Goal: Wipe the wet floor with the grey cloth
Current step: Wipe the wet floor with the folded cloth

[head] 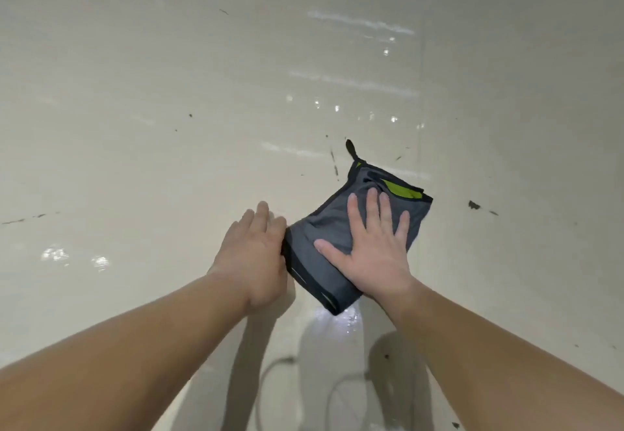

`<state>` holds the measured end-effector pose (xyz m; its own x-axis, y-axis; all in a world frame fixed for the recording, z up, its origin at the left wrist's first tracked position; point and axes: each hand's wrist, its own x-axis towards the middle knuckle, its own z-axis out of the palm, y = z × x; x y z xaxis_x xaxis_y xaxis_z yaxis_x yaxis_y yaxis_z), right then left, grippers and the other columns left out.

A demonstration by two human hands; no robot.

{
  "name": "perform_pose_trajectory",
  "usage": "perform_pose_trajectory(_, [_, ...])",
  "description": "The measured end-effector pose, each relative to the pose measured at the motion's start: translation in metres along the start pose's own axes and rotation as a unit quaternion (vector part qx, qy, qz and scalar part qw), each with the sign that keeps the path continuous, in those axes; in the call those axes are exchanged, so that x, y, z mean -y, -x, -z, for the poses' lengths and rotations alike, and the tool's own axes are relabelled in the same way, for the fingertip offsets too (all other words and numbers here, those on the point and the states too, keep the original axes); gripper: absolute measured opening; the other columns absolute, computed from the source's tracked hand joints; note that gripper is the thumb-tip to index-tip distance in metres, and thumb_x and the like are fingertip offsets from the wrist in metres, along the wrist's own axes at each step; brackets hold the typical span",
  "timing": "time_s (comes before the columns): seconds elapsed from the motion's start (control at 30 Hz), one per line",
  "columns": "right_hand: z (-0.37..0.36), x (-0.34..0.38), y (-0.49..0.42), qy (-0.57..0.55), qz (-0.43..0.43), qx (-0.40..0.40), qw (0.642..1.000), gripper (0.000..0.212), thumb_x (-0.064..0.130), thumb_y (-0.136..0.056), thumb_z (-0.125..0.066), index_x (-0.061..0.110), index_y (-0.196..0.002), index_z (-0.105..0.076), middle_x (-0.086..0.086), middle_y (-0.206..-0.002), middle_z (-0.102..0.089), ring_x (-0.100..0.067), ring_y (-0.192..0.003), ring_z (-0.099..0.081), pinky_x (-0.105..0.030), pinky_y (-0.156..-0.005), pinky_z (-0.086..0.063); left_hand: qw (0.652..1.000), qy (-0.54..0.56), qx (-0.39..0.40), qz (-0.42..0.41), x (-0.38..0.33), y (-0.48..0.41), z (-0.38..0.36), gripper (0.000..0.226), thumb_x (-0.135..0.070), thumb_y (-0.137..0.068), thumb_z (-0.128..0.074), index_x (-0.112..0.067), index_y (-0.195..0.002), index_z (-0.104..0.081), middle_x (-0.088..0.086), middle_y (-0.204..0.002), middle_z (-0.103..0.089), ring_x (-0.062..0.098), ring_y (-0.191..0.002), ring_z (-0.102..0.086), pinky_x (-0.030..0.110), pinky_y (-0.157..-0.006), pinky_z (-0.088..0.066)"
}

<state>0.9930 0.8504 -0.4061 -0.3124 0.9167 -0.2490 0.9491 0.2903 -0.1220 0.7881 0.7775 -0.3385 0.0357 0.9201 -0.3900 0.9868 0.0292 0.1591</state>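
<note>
Risk of smearing rather than drying: grey cloth [351, 228] folded thick, likely to skate over the wet floor [169, 93] and miss glints beyond its far edge and the puddle at its near corner. Right hand [374, 248] flat, fingers spread, pressing on top of cloth, gripping nothing. Left hand [255, 251] open, against cloth's left edge.
</note>
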Motion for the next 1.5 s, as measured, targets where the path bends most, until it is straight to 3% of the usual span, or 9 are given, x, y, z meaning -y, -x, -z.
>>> perform_pose_trajectory(0.27, [-0.012,-0.048,0.081,-0.042,-0.191,-0.001,0.981,0.101,0.09,-0.085,-0.005,0.028,-0.161,0.019,-0.009,-0.168,0.026,-0.027,-0.153,0.03,-0.062,-0.121,0.013,0.979,-0.068,-0.013,-0.193,-0.072,-0.01,-0.025,0.068,-0.026,-0.097,-0.043,-0.017,-0.159,-0.017,0.016,-0.17,0.002,0.035,-0.154,-0.007,0.044,-0.125,-0.011])
perform_pose_trajectory(0.5, [-0.039,-0.041,0.189,-0.019,-0.104,0.02,0.994,0.094,0.084,-0.092,-0.016,0.024,-0.164,-0.006,-0.014,-0.17,0.009,-0.033,-0.156,0.016,-0.065,-0.121,0.002,0.952,-0.1,0.013,-0.288,-0.1,-0.016,-0.035,0.069,-0.021,-0.09,-0.047,-0.015,-0.156,-0.025,0.02,-0.17,-0.001,0.039,-0.155,-0.009,0.046,-0.125,-0.013])
perform_pose_trajectory(0.6, [-0.036,-0.061,0.217,-0.019,-0.094,0.071,0.993,0.096,0.088,-0.089,-0.015,0.032,-0.162,0.011,-0.007,-0.166,0.028,-0.024,-0.152,0.032,-0.062,-0.121,0.009,0.939,-0.106,0.02,-0.326,-0.118,-0.013,-0.04,0.071,-0.02,-0.092,-0.049,-0.016,-0.158,-0.022,0.018,-0.17,0.002,0.037,-0.156,-0.006,0.045,-0.127,-0.01])
perform_pose_trajectory(0.73, [-0.026,-0.09,0.213,-0.024,-0.196,0.093,0.976,0.101,0.095,-0.081,-0.012,0.038,-0.156,0.026,-0.001,-0.161,0.04,-0.018,-0.146,0.042,-0.057,-0.122,0.017,0.938,-0.098,0.011,-0.332,-0.135,-0.017,-0.041,0.072,-0.019,-0.09,-0.047,-0.018,-0.156,-0.02,0.016,-0.17,0.005,0.035,-0.155,-0.005,0.044,-0.126,-0.009])
perform_pose_trajectory(0.9, [-0.024,-0.108,0.182,-0.08,-0.378,0.039,0.922,0.103,0.094,-0.079,-0.003,0.034,-0.158,0.024,-0.008,-0.167,0.029,-0.026,-0.152,0.031,-0.06,-0.122,0.013,0.96,-0.053,0.018,-0.275,-0.12,-0.021,-0.037,0.076,-0.009,-0.091,-0.041,-0.017,-0.16,-0.012,0.011,-0.17,0.013,0.031,-0.157,0.007,0.043,-0.128,0.001])
perform_pose_trajectory(1.07, [-0.033,-0.075,0.154,-0.068,-0.413,0.018,0.908,0.099,0.085,-0.085,0.002,0.024,-0.159,0.024,-0.02,-0.167,0.023,-0.038,-0.153,0.023,-0.067,-0.12,0.005,0.975,-0.069,0.026,-0.212,-0.069,-0.022,-0.027,0.08,-0.011,-0.09,-0.041,-0.017,-0.161,-0.005,0.011,-0.17,0.016,0.03,-0.157,0.008,0.041,-0.128,0.002])
perform_pose_trajectory(1.23, [-0.031,-0.016,0.11,-0.048,-0.333,0.022,0.941,0.097,0.084,-0.085,0.004,0.025,-0.159,0.022,-0.023,-0.167,0.02,-0.044,-0.152,0.021,-0.07,-0.118,0.004,0.99,-0.02,-0.001,-0.139,-0.006,-0.01,-0.01,0.074,-0.014,-0.094,-0.044,-0.014,-0.161,-0.014,0.015,-0.171,0.005,0.033,-0.157,-0.004,0.041,-0.128,-0.002])
perform_pose_trajectory(1.37, [-0.032,0.077,0.069,-0.043,-0.13,-0.026,0.99,0.092,0.079,-0.093,-0.009,0.022,-0.162,0.008,-0.027,-0.167,0.01,-0.048,-0.153,0.014,-0.073,-0.116,0.004,0.999,0.006,-0.025,-0.036,0.038,0.022,0.014,0.072,-0.016,-0.091,-0.038,-0.015,-0.16,-0.018,0.014,-0.171,0.003,0.031,-0.155,-0.011,0.037,-0.126,-0.003])
perform_pose_trajectory(1.5, [-0.041,0.181,0.053,0.007,0.089,0.033,0.995,0.092,0.078,-0.093,-0.011,0.021,-0.158,0.022,-0.027,-0.161,0.03,-0.049,-0.147,0.032,-0.075,-0.112,0.011,0.997,0.011,-0.045,0.064,0.085,0.071,0.033,0.077,-0.004,-0.087,-0.047,-0.017,-0.159,-0.022,0.013,-0.171,0.003,0.032,-0.152,-0.016,0.036,-0.126,-0.008])
